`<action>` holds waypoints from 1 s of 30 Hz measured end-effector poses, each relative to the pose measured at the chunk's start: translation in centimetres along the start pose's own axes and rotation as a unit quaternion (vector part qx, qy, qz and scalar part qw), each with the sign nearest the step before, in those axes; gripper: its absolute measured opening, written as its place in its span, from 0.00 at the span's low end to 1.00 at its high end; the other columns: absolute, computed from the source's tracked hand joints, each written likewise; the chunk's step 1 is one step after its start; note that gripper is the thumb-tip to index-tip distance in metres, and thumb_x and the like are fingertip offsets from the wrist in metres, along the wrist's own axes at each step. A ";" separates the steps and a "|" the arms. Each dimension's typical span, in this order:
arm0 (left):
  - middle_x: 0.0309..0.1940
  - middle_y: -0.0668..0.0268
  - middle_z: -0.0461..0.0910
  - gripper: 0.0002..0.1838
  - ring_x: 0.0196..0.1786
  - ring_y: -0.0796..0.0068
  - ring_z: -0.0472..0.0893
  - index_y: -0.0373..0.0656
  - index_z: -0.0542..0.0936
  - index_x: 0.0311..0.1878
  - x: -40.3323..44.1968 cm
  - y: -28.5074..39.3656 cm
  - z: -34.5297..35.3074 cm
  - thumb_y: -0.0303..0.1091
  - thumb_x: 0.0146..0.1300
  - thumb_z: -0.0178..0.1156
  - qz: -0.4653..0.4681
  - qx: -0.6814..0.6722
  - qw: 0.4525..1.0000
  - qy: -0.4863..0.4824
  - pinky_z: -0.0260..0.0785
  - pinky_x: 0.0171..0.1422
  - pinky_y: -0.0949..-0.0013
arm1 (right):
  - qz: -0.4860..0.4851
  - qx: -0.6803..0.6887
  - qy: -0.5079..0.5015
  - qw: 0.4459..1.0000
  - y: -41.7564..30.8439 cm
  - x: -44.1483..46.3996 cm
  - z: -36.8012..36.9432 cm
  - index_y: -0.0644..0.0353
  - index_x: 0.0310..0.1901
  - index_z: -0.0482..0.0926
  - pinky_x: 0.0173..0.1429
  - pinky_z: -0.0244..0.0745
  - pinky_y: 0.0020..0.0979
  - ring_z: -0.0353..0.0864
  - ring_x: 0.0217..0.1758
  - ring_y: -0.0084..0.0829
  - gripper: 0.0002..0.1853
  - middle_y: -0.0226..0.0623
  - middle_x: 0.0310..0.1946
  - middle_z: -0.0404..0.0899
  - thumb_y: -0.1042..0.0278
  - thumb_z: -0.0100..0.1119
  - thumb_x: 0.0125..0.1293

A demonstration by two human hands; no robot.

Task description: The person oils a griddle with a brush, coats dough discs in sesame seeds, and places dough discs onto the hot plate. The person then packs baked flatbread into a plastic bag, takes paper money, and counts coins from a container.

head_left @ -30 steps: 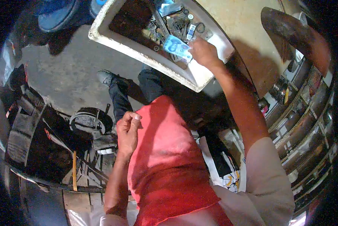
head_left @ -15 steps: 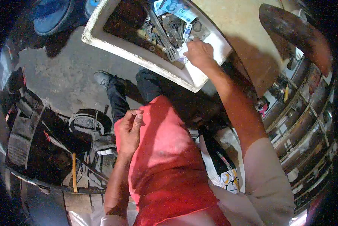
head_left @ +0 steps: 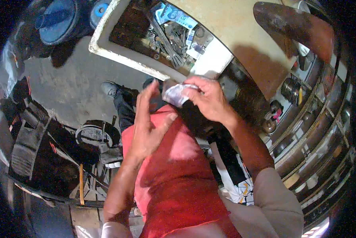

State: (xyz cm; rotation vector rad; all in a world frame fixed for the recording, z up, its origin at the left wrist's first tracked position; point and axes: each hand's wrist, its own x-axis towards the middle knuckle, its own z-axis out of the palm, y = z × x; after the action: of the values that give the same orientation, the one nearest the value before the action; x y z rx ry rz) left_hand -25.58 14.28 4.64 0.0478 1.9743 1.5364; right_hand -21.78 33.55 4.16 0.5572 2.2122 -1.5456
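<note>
My right hand (head_left: 208,98) pinches a crumpled, pale purplish banknote (head_left: 177,93) just below the near rim of a white-edged drawer (head_left: 130,60). Slightly left of the note, my left hand (head_left: 149,126) is raised with its fingers and thumb apart and nothing between them. Blue banknotes (head_left: 179,17) lie in the upper part of the drawer, above a heap of small metal parts (head_left: 162,43). A small pale paper (head_left: 196,48) rests near the drawer's right end.
Blue round containers (head_left: 59,22) stand at the upper left. A tan surface (head_left: 229,18) lies beyond the drawer. Curved shelves (head_left: 304,158) with small items line the right side. A round black-rimmed object (head_left: 97,133) and dark equipment are at the left.
My right hand has come back out of the drawer holding the purplish note. My left hand has risen and spread its fingers. Earlier, my right hand moved away from the blue note, now lying higher.
</note>
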 end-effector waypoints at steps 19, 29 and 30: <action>0.34 0.73 0.79 0.06 0.34 0.87 0.75 0.43 0.77 0.42 3.1 4.5 -3.5 0.26 0.65 0.64 -0.131 -0.290 0.947 0.037 0.68 0.32 0.79 | 0.065 0.296 0.066 0.951 -6.8 -0.4 -2.7 0.62 0.48 0.78 0.24 0.61 0.18 0.65 0.22 0.12 0.09 0.25 0.30 0.77 0.68 0.55 0.71; 0.35 0.68 0.79 0.20 0.35 0.79 0.75 0.42 0.72 0.62 6.4 9.8 -5.1 0.43 0.75 0.52 0.004 -0.304 0.951 0.059 0.71 0.42 0.72 | -0.023 0.330 0.255 0.909 -10.4 5.4 -7.3 0.66 0.59 0.68 0.32 0.69 0.22 0.73 0.28 0.19 0.19 0.35 0.36 0.79 0.64 0.54 0.73; 0.35 0.67 0.79 0.20 0.35 0.79 0.75 0.42 0.72 0.63 5.7 8.6 -5.1 0.42 0.75 0.51 -0.022 -0.282 0.958 0.047 0.70 0.43 0.72 | -0.027 0.348 0.253 0.902 -10.1 5.7 -7.8 0.68 0.66 0.61 0.38 0.72 0.24 0.76 0.32 0.22 0.25 0.41 0.43 0.80 0.65 0.53 0.74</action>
State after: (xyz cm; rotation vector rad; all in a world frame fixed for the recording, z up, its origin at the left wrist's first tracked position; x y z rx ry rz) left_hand -35.59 14.87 10.25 -0.3090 1.5221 2.0424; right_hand -32.59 38.32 11.71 1.2304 1.9398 -2.4558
